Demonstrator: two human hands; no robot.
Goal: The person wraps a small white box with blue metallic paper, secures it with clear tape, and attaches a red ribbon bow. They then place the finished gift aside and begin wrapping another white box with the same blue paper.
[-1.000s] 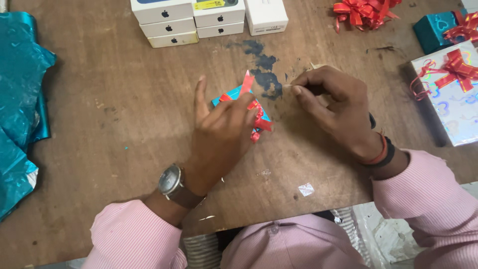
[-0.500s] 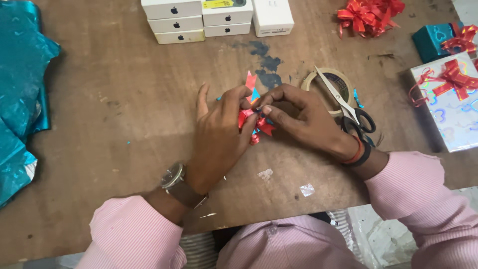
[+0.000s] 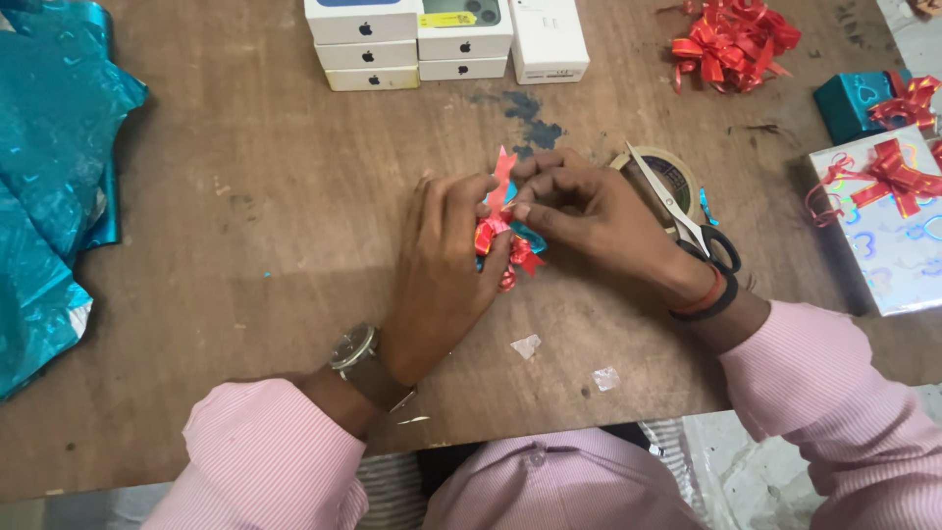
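Where the wooden table [image 3: 245,245] meets the left edge of the view, a crumpled sheet of teal foil wrapping paper [image 3: 49,186], shiny and creased, well apart from the hands. At the far edge, left of centre, two stacks of flat white boxes [image 3: 407,44], each with a small dark mark on its near side, the right stack topped by a yellow label; just beside them, a taller white box [image 3: 548,37] with a small printed label low on its side. Below these, a dark blue-black stain [image 3: 535,123] on the wood. At mid-table, the left hand [image 3: 442,265], a wristwatch [image 3: 355,353] on its wrist, fingers curled together and pressed onto a red ribbon bow [image 3: 502,240] atop a small teal-wrapped gift [image 3: 525,236], mostly hidden under the fingers. Opposite it, the right hand [image 3: 594,216], thumb and forefinger pinched together on the bow's upstanding red tail. Near the table's front edge, two small clear scraps [image 3: 527,345]. Just behind the right hand, a roll of tape [image 3: 677,172] with black-handled scissors [image 3: 687,216] laid across it. Farther right, at the far edge, a heap of red ribbon bows [image 3: 731,39]. At the right edge, a small teal box [image 3: 854,93] with a red bow, and nearer, a silvery holographic wrapped gift [image 3: 898,231] with heart outlines and a red bow.
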